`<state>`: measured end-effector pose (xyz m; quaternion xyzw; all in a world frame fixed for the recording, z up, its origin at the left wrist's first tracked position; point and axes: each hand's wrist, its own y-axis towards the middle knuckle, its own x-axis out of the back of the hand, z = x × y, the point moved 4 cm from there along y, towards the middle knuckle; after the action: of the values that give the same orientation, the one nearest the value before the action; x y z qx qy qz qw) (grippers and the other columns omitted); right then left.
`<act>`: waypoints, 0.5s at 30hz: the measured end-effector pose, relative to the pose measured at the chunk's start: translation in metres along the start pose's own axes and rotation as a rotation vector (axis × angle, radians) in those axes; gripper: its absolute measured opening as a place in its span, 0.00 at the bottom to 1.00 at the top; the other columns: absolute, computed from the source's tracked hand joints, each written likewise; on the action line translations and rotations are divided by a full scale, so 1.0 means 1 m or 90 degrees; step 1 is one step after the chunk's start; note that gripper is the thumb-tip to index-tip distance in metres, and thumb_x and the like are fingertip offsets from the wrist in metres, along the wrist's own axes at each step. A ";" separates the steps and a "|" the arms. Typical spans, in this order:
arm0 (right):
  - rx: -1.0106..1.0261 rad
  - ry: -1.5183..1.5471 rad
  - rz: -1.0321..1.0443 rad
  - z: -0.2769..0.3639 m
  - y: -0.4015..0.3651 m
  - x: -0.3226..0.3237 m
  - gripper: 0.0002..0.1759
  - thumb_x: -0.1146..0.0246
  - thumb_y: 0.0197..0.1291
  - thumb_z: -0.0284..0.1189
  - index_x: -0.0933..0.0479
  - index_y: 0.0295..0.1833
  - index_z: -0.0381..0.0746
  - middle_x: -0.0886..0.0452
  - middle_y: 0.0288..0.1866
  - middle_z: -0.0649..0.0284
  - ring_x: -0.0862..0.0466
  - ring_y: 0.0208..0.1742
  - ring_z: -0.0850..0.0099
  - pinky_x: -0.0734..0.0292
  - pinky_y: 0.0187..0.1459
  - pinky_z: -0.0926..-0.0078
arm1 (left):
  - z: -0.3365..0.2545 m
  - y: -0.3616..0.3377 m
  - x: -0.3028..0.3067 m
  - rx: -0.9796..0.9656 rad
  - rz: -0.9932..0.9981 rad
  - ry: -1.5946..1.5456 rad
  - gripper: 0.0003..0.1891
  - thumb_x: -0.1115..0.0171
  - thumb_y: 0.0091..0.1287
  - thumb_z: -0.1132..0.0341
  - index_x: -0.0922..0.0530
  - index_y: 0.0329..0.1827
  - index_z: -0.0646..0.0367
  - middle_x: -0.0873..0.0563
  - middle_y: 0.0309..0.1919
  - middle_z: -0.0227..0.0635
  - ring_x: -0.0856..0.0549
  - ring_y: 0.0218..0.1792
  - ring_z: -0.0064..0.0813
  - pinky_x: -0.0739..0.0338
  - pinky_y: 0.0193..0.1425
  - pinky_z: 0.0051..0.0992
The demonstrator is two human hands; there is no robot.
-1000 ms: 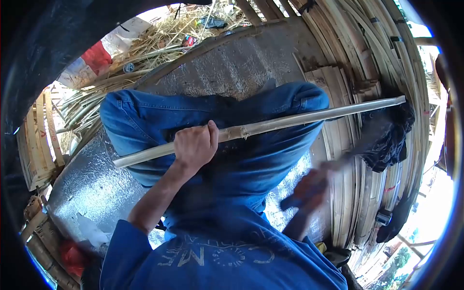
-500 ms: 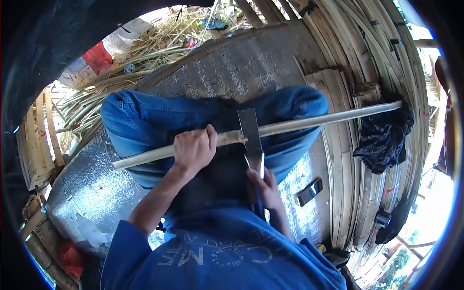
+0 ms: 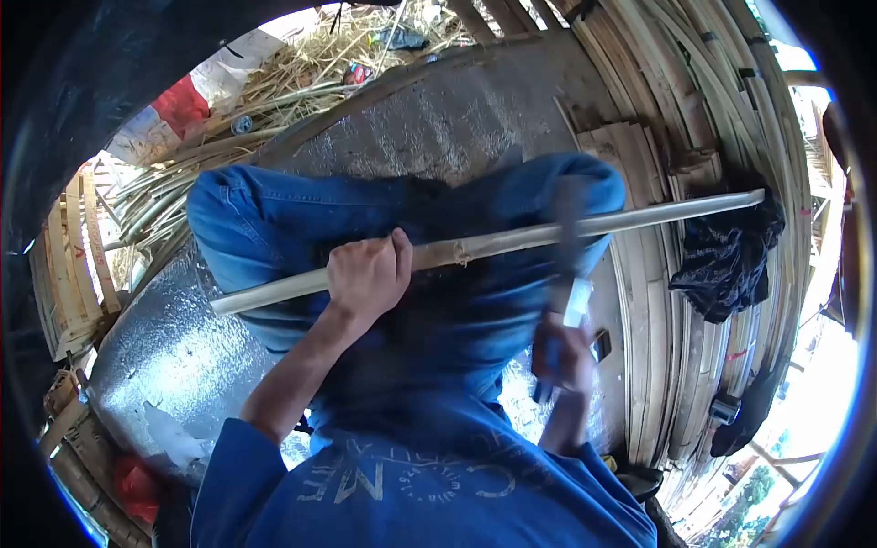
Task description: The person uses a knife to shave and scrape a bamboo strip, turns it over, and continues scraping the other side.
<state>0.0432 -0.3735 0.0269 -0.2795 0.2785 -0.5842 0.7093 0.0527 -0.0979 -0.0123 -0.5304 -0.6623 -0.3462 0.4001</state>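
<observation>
A long pale bamboo strip (image 3: 502,243) with a rough node near its middle lies across my crossed legs, slanting up to the right. My left hand (image 3: 370,274) is wrapped around it, left of the node. Its far right end rests over a crumpled black plastic or cloth (image 3: 726,274). My right hand (image 3: 565,354), smeared by motion, grips the handle of a machete (image 3: 567,224). The wide dark blade points away from me and crosses the strip over my right knee, blurred. The blade's lower part catches bright light.
Beneath me is a shiny metal sheet (image 3: 174,352). Long wooden slats (image 3: 649,384) are stacked along my right side. A phone (image 3: 601,345) lies just past my right hand, partly hidden. Beyond the sheet, cut stalks (image 3: 301,82) and a red-and-white sack (image 3: 187,105) lie heaped.
The machete in my right hand has moved right along the strip, from the node to over my right knee. My left hand keeps its hold, and the strip has barely shifted.
</observation>
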 end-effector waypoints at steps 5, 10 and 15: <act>0.069 -0.186 0.013 -0.030 0.020 -0.029 0.20 0.44 0.66 0.44 0.25 0.43 0.36 0.24 0.20 0.66 0.25 0.18 0.77 0.31 0.20 0.80 | 0.003 0.000 -0.004 -0.010 -0.034 0.013 0.23 0.49 0.69 0.64 0.24 0.12 0.58 0.22 0.10 0.45 0.20 0.13 0.45 0.24 0.20 0.38; -0.042 -0.154 0.114 -0.009 0.009 -0.047 0.22 0.38 0.64 0.45 0.26 0.49 0.35 0.27 0.19 0.68 0.27 0.19 0.80 0.34 0.22 0.80 | -0.004 -0.004 0.005 -0.048 -0.061 -0.002 0.23 0.48 0.68 0.64 0.25 0.11 0.57 0.23 0.09 0.43 0.21 0.11 0.43 0.25 0.18 0.36; 0.049 -0.275 0.053 0.021 0.005 -0.027 0.22 0.40 0.67 0.42 0.27 0.52 0.32 0.27 0.17 0.68 0.27 0.17 0.79 0.34 0.20 0.78 | -0.006 0.004 0.010 -0.042 -0.047 -0.089 0.16 0.45 0.68 0.63 0.24 0.20 0.57 0.22 0.13 0.38 0.20 0.15 0.40 0.27 0.19 0.35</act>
<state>0.0573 -0.3444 0.0394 -0.3594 0.1089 -0.4910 0.7861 0.0562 -0.0983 -0.0010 -0.5415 -0.6960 -0.3444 0.3221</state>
